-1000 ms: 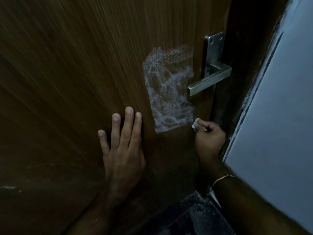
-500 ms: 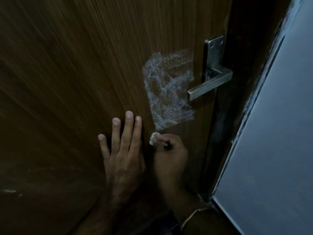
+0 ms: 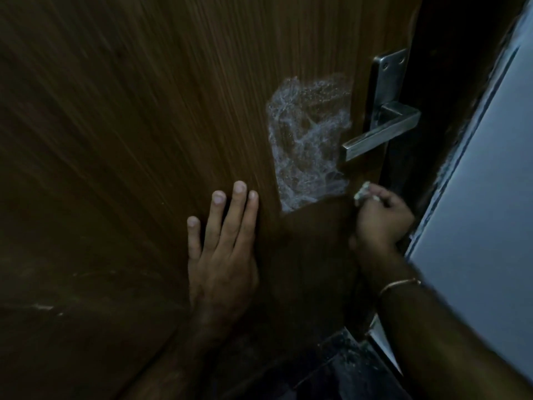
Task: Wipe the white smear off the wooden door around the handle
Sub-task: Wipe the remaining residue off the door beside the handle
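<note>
— On the left?
— Dark brown wooden door (image 3: 115, 140), grain running upward. Left hand (image 3: 222, 255) pressed flat against it, fingers straight and together.

— And toward the middle?
— Patchy white smear (image 3: 305, 145) on the wood, just right of the fingertips, reaching beside the brushed metal lever handle (image 3: 380, 134).

— Further right?
— Right hand (image 3: 380, 217) curled, pinching a small white wad (image 3: 362, 193) at the smear's lower right corner. Thin gold bangle (image 3: 399, 284) at the wrist. Pale grey wall (image 3: 476, 197) beyond.

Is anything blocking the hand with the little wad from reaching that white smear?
Nothing visible. The right hand pinches a wad just beside the smear's lower edge; the handle juts out higher up.
</note>
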Demonstrator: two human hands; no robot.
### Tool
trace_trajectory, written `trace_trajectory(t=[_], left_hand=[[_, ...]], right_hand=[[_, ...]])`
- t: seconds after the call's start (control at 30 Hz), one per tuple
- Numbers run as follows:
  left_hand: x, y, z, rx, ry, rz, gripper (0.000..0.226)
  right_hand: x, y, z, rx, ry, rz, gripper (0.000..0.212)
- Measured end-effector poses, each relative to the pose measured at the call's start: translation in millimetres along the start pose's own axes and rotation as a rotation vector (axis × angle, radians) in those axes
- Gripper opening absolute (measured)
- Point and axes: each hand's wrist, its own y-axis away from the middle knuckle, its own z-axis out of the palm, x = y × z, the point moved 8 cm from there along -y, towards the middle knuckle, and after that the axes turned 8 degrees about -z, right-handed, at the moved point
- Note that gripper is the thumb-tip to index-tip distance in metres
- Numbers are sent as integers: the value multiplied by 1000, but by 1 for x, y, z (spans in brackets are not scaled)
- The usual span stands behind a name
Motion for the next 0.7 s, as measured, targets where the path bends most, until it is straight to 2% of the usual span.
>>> trace_trajectory(t=[0.03,0.13,0.27,0.4,0.53,0.63,0.7], left_hand=[[0,1,1,5,-1,-3,76],[2,3,1,25,-24,-44,73],[0,3,1,18,-24,-1,76],[2,4,0,29,-14,-24,73],[1,4,0,41,-23,-17,73],[0,5,3,45,-32,-27,74],[2,7,2,50,-21,-26,73]], right_hand=[[-5,-1,-1,-8,49,-49,25],[-12,47,13,-220,151,-291,22],[-28,1,8,-86,102,-255,20],[-38,13,10,-183,195,-475,18],[-30,5,9,-159,175,-397,15],[-45,11,15,-187,142,-532,16],[-29,18,9,-216,199,-528,17]])
